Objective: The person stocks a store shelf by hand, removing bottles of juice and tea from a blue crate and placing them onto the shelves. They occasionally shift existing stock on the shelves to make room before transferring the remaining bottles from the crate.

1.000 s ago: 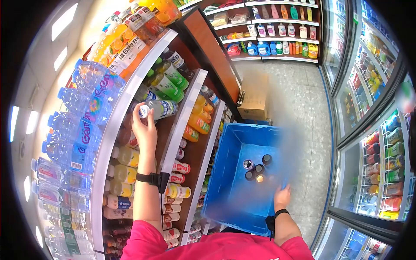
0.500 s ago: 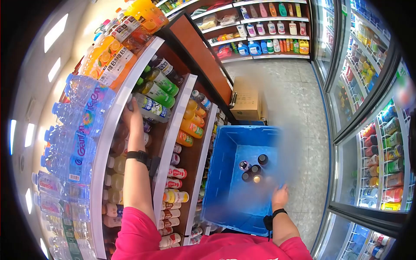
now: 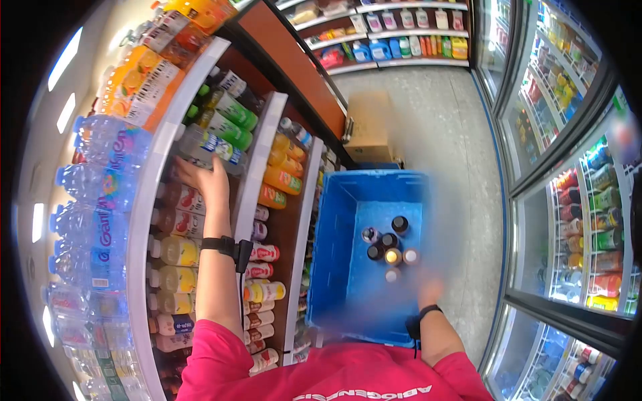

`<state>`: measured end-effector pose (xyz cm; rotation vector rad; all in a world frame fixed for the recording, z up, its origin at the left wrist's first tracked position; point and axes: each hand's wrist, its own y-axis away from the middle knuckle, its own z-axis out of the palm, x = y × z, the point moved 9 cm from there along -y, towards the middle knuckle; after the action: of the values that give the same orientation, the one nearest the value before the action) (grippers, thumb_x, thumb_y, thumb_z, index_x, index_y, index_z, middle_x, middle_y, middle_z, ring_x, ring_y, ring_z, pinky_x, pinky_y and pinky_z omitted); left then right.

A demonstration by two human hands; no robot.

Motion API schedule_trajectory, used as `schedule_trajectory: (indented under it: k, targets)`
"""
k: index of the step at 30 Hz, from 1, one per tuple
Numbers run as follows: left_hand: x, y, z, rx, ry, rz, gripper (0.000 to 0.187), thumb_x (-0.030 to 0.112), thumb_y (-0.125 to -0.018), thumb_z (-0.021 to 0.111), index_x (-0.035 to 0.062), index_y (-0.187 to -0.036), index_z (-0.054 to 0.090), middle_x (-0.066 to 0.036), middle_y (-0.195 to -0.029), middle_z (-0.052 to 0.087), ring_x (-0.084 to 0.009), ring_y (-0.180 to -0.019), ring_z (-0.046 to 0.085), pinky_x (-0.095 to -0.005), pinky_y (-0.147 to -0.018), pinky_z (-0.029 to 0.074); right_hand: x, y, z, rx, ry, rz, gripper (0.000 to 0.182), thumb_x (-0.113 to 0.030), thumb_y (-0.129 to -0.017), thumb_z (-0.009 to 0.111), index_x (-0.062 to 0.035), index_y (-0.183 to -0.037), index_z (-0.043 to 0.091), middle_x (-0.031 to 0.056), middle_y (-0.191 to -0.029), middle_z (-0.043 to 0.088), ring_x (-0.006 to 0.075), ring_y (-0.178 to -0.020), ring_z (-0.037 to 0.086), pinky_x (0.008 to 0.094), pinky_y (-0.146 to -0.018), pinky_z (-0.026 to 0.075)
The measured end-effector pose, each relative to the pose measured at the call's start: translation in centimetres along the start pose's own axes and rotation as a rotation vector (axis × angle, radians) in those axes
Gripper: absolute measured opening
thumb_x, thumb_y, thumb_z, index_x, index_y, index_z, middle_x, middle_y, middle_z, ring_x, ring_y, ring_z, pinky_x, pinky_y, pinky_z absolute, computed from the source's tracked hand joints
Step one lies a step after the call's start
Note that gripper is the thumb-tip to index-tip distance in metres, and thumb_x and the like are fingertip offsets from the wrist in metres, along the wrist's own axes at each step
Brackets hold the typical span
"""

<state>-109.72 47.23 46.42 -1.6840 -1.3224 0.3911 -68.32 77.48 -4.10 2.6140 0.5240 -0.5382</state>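
Observation:
My left hand [image 3: 204,177] reaches into the upper shelf [image 3: 175,134] with its fingers spread, beside a clear bottle with a blue and green label [image 3: 210,146]. Green-labelled bottles [image 3: 235,113] lie just behind that bottle. Below the hand are bottles with red-fruit labels [image 3: 184,198]. A blue crate [image 3: 321,247] stands in front of me and holds several bottles with dark or pale caps [image 3: 392,256]. My right hand [image 3: 431,289] is at the crate's right side, blurred, so its fingers cannot be made out.
Large water bottles [image 3: 103,200] and orange drinks [image 3: 144,83] stand on the shelf top at the left. A cardboard box [image 3: 368,127] sits beyond the crate. Glass-door coolers [image 3: 535,247] line the right, and stocked shelves [image 3: 401,63] stand at the back.
My left hand has moved down the shelf and its fingers have spread. More bottle caps show in the crate. The view has shifted, and the crate appears higher.

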Motion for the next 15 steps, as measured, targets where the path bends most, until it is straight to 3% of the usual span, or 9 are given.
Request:
schedule_trajectory:
  k: [1,4,6,8,9,10,14,15]
  targets:
    - [2.2,1.0,-0.6,-0.03,0.057,0.04,0.086,0.012,-0.085,0.067,-0.0108,-0.146,0.012,-0.034,-0.148,0.015,-0.0454,-0.137,0.019,-0.0519,-0.114,0.022,0.9,-0.3,1.9,-0.055,0.089,-0.043,0.034,-0.032,-0.092,0.058,-0.0045,-0.112,0.053,0.0185,-0.105,0.063,0.0401,-0.096,0.063,0.05,-0.078,0.052]
    - [7.9,5.6,-0.7,-0.02,0.13,0.306,0.073,0.009,-0.083,0.065,-0.0062,-0.143,0.026,-0.028,-0.143,0.029,-0.0426,-0.133,0.029,-0.0513,-0.112,0.024,-1.7,1.1,-3.4,-0.022,0.017,0.043,0.034,-0.032,-0.092,0.058,-0.0048,-0.112,0.053,0.0183,-0.106,0.063,0.0399,-0.096,0.063,0.0502,-0.078,0.053]
    - [10.8,10.1,1.3,-0.127,0.222,0.37,0.062,0.007,-0.081,0.064,-0.0019,-0.137,0.04,-0.023,-0.136,0.042,-0.04,-0.129,0.037,-0.0502,-0.11,0.028,-2.1,1.4,-3.9,-0.02,0.023,0.051,0.034,-0.032,-0.091,0.058,-0.0051,-0.112,0.053,0.0183,-0.106,0.063,0.0398,-0.096,0.063,0.05,-0.077,0.053]
    - [12.3,16.1,5.4,-0.427,0.432,0.369,0.05,0.006,-0.079,0.064,0.0025,-0.127,0.051,-0.019,-0.127,0.052,-0.038,-0.124,0.043,-0.0486,-0.107,0.031,-1.8,1.3,-3.5,-0.017,0.03,0.056,0.035,-0.032,-0.091,0.058,-0.0054,-0.113,0.053,0.0183,-0.107,0.063,0.0398,-0.095,0.063,0.0499,-0.077,0.053]
    - [12.7,20.2,8.0,-0.637,0.396,0.409,0.044,0.006,-0.078,0.064,0.0058,-0.121,0.056,-0.018,-0.124,0.054,-0.0363,-0.121,0.047,-0.0465,-0.104,0.035,-1.7,1.0,-3.1,0.032,-0.038,0.029,0.034,-0.032,-0.091,0.058,-0.0057,-0.113,0.053,0.0183,-0.107,0.063,0.0398,-0.095,0.063,0.0496,-0.077,0.053]
    - [11.9,24.9,10.9,-0.844,0.494,0.382,0.039,0.011,-0.081,0.067,0.0075,-0.119,0.06,-0.017,-0.121,0.058,-0.0358,-0.118,0.051,-0.0435,-0.103,0.038,-1.5,0.8,-3.1,0.083,-0.103,0.001,0.034,-0.032,-0.091,0.058,-0.0061,-0.113,0.053,0.0183,-0.107,0.063,0.0398,-0.094,0.064,0.0494,-0.076,0.053]
    - [6.1,42.2,17.2,-1.562,0.172,0.044,0.058,0.019,-0.087,0.066,0.0146,-0.141,0.044,-0.023,-0.129,0.052,-0.0395,-0.125,0.048,-0.047,-0.104,0.041,-1.5,0.9,-3.5,-0.023,-0.094,0.096,0.032,-0.032,-0.091,0.058,-0.0074,-0.112,0.054,0.0177,-0.103,0.064,0.0394,-0.092,0.064,0.0492,-0.075,0.053]
    - [4.8,44.4,17.9,-1.65,0.049,0.007,0.065,0.027,-0.091,0.062,0.0243,-0.149,0.031,-0.022,-0.135,0.046,-0.0406,-0.126,0.048,-0.0478,-0.102,0.044,-1.7,1.0,-3.8,-0.026,-0.08,0.099,0.032,-0.032,-0.091,0.058,-0.0074,-0.111,0.054,0.0173,-0.102,0.064,0.0395,-0.091,0.064,0.0493,-0.074,0.053]
